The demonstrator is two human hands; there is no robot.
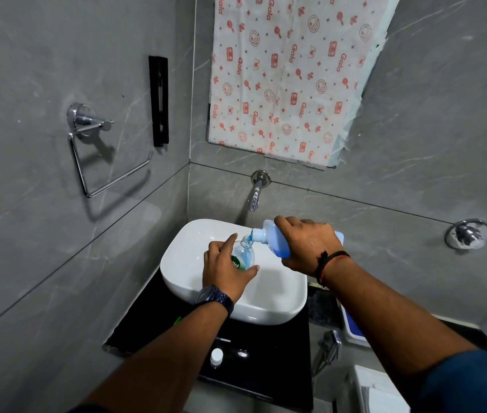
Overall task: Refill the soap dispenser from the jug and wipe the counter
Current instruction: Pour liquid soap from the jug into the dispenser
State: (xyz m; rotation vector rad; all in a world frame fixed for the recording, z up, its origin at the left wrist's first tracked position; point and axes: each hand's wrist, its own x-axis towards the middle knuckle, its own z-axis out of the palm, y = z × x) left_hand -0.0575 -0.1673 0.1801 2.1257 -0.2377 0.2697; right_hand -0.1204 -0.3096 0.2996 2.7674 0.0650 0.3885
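Pour's on, right over the white rounded ceramic basin (pixel 266 302): right hand (pixel 306 244) wrapped round the pale blue translucent plastic jug (pixel 269 235), fingers curled over its top side, jug tipped nearly flat w/ the neck pointing to 9 o'clock. Thin stream of blue liquid soap (pixel 249 237) dropping from the jug's mouth into the open neck of the small clear plastic soap dispenser bottle (pixel 243 257), which stands upright inside the basin, green label facing us, some blue showing thru its wall. Left hand (pixel 225 268) cupped round that bottle from the 8 o'clock side, thumb across the front, index finger up alongside the neck. Dark watch (pixel 213 296) on the left wrist, black-and-red thread band (pixel 330 259) on the right. Chrome wall tap (pixel 255 192) juts out at 12 o'clock above the basin. Basin sits on a glossy black counter (pixel 278 353); at 6 o'clock on it, a small white round cap (pixel 216 356) lying apart from the bottle. Grey marble-look tiles all round, chrome towel ring (pixel 99 162) at 10 o'clock on the side wall, white sheet w/ red print (pixel 290 76) covering the panel above the tap.
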